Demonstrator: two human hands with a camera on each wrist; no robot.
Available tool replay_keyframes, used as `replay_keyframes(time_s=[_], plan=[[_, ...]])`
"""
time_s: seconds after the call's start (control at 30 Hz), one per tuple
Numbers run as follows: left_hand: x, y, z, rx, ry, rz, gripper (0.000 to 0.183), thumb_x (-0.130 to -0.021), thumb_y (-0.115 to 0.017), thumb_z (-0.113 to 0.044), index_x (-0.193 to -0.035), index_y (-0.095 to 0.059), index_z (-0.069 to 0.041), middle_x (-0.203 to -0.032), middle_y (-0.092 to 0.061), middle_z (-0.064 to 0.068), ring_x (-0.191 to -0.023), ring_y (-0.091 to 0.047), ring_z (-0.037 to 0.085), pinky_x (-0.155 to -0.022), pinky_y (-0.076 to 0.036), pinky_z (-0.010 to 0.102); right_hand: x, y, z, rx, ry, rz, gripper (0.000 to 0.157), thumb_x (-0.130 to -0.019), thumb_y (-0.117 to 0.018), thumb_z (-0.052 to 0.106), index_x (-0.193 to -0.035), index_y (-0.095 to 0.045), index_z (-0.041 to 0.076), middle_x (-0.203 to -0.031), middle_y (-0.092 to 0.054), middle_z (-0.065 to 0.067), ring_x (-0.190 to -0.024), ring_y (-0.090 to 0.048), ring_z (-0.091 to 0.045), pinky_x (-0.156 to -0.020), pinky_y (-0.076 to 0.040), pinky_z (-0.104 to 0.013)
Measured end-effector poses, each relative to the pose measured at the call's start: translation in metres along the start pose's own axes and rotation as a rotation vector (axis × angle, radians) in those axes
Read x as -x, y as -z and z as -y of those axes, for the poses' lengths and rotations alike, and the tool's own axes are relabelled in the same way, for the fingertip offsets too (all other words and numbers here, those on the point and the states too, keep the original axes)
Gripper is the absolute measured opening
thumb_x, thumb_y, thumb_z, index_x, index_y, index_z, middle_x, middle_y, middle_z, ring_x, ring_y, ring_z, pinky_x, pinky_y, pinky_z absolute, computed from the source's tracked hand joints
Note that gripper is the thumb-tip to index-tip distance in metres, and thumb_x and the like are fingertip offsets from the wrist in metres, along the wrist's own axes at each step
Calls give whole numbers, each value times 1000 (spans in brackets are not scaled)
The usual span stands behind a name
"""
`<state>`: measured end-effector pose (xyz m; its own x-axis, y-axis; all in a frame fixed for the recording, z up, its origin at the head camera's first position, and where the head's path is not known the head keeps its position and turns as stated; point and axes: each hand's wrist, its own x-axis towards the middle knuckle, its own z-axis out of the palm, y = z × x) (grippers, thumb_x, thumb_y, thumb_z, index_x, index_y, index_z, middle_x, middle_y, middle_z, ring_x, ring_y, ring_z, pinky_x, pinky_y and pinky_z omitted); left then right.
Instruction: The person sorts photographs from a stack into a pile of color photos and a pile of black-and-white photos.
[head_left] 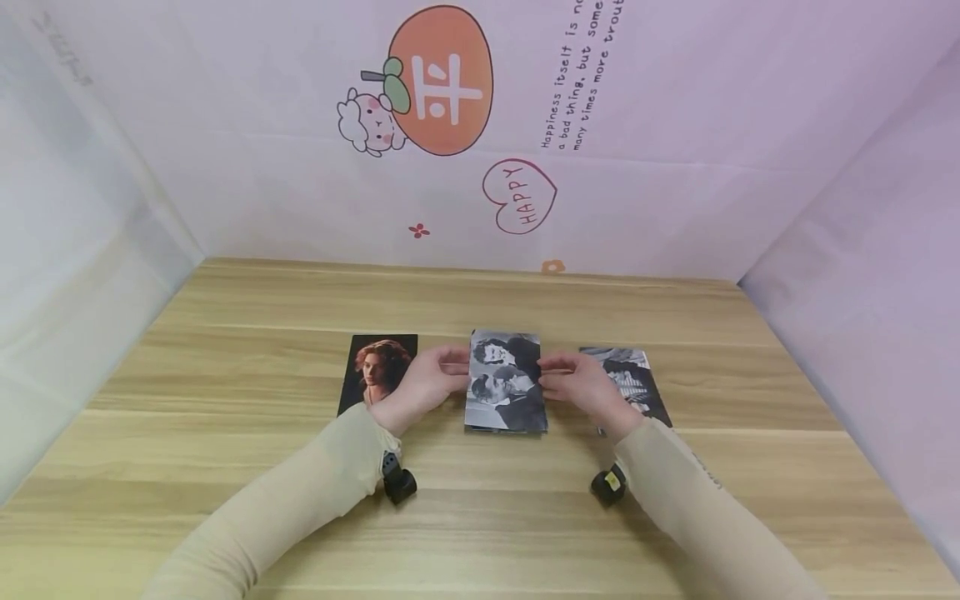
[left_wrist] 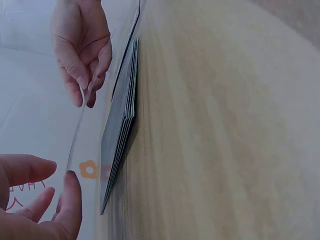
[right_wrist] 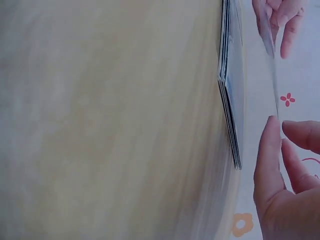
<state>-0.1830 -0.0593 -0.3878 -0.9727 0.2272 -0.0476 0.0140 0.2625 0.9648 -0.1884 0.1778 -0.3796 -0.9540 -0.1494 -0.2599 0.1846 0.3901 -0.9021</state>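
Note:
A black-and-white photo card showing two people is held up just above a stack of cards. My left hand holds the card's left edge between thumb and fingers. At the opposite edge, my right hand pinches it with its fingertips. Both wrist views show the card edge-on and apart from the stack; most of the stack is hidden under it in the head view.
Beside my left hand lies a dark photo card with a red-haired person. Another black-and-white card lies partly under my right hand. A wooden table carries everything, with a printed cloth wall behind it.

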Motion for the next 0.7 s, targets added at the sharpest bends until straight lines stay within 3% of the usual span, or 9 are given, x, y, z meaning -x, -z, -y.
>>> replay_keyframes(time_s=[0.2, 0.33, 0.7], plan=[[-3, -6, 2, 25, 59, -68, 37, -81, -63, 7, -118, -61, 4, -114, -63, 20, -104, -63, 30, -82, -56, 29, 2, -1, 0, 5, 22, -20, 33, -89, -58, 2, -122, -56, -5, -112, -61, -21, -86, -63, -13, -80, -57, -28], [-4, -6, 2, 72, 42, -97, 39, -81, -64, 6, -120, -61, 4, -116, -64, 21, -105, -63, 31, -84, -55, 30, 4, -2, 2, -9, 57, -6, 37, -88, -60, 3, -124, -54, -4, -116, -58, -19, -83, -63, -11, -78, -58, -30], [0, -14, -10, 144, 58, -9, 47, -81, -66, 6, -126, -58, -3, -131, -56, 14, -102, -64, 27, -80, -56, 28, 11, 13, 2, -26, 64, -19, 43, -90, -59, 4, -131, -49, -1, -134, -47, -23, -93, -60, -11, -79, -57, -28]])
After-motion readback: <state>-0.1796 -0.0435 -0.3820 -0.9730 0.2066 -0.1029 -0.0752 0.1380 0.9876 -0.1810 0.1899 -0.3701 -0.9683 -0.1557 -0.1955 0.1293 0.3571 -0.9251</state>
